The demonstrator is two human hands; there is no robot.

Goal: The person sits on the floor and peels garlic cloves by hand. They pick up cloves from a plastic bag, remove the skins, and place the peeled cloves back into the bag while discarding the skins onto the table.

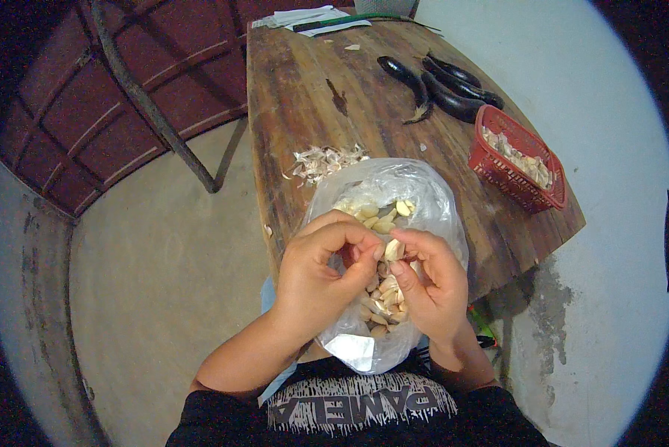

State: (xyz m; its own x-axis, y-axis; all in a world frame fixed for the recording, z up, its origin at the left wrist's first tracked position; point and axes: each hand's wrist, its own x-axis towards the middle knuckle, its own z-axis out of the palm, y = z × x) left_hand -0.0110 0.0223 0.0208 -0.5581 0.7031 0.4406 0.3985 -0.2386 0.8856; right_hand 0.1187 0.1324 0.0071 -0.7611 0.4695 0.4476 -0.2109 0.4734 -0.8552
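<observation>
Between my two hands, over a clear plastic bag (435,184), a pale garlic clove (393,250) is held up. My right hand (432,279) pinches the clove between thumb and fingers. The thumb and forefinger of my left hand (329,268) press together at the clove's left side, on it or on its skin. Below the hands, unpeeled garlic cloves (382,304) lie on the near part of the bag. Beyond them, peeled garlic cloves (380,222) rest on its far part, partly behind my fingers. Garlic skins (326,163) form a small heap on the wooden table (295,84).
A red plastic basket (516,156) holding garlic stands at the table's right edge. Several dark eggplants (451,92) lie farther back beside the white wall (580,84). Papers (317,22) are at the far end. A metal bar (155,117) slants by the red door (161,56).
</observation>
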